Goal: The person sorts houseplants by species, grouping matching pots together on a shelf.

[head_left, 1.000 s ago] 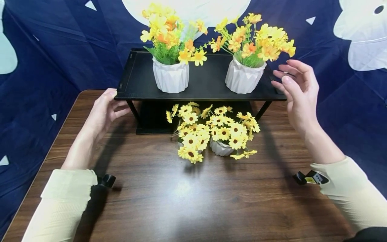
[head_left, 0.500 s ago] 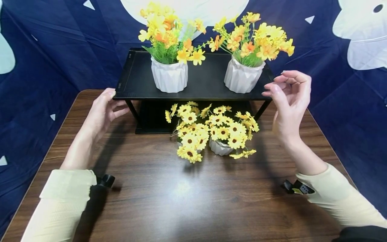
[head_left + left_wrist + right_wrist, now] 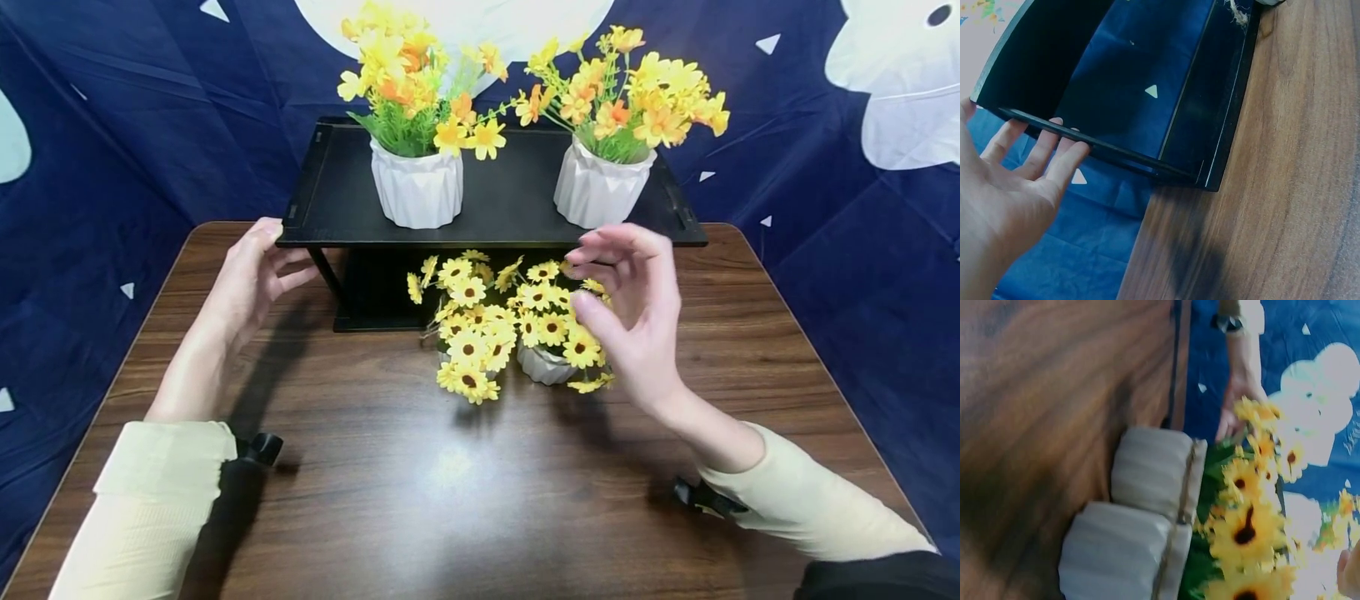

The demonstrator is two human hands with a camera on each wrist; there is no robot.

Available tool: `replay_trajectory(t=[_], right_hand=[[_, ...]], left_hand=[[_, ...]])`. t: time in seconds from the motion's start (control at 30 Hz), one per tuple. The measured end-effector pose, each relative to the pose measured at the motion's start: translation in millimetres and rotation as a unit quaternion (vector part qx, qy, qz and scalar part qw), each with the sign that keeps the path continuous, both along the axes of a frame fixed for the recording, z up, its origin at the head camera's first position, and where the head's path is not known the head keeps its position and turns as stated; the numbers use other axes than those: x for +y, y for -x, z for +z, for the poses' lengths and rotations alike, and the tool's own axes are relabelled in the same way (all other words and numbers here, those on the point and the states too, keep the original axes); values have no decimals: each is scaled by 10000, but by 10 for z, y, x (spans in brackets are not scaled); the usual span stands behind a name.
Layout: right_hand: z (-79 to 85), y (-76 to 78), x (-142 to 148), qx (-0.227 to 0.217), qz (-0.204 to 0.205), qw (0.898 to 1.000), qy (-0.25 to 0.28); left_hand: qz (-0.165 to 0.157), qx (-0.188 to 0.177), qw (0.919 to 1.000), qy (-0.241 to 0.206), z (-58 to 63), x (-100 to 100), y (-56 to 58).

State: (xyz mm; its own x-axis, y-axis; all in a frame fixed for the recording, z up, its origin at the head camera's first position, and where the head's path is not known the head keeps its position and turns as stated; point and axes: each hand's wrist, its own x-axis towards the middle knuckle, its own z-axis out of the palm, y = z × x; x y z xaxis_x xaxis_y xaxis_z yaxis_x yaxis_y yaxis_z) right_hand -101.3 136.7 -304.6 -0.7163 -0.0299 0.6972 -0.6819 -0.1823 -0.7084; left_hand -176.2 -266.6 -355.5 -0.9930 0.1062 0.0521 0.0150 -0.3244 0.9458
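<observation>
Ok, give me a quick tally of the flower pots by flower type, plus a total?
White ribbed pots of mixed yellow-orange flowers on the black shelf top: 2 (left one, right one)
White pots of yellow daisies with dark centres on the wooden table: 2 (left one, right one)
Total: 4 pots

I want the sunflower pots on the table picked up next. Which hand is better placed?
The right hand: it hovers open just over the right sunflower pot. The left hand touches the shelf's left end, farther away.
</observation>
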Motion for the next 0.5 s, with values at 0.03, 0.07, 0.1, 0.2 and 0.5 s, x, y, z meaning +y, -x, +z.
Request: replay_trajectory(t=[0.03,0.07,0.1,0.2,0.5], right_hand=[[-27,-20,-25,154,152,9997,-134],[-54,-42,-48,329,312,9985,-299],[-81,-60,-71,529,476,9963,-475],[-160,-106,-137,1114,962,9844,-969],[-350,-265,-274,2179,1903,9319,-2190]], left_hand=[[-6,-9,10000,-15,2,1,1],[-4,-7,10000,-11,4,3,2],[0,-1,10000,5,4,4,4],[9,8,10000,33,4,8,11],[-3,-8,10000,-61,-11,-2,14]])
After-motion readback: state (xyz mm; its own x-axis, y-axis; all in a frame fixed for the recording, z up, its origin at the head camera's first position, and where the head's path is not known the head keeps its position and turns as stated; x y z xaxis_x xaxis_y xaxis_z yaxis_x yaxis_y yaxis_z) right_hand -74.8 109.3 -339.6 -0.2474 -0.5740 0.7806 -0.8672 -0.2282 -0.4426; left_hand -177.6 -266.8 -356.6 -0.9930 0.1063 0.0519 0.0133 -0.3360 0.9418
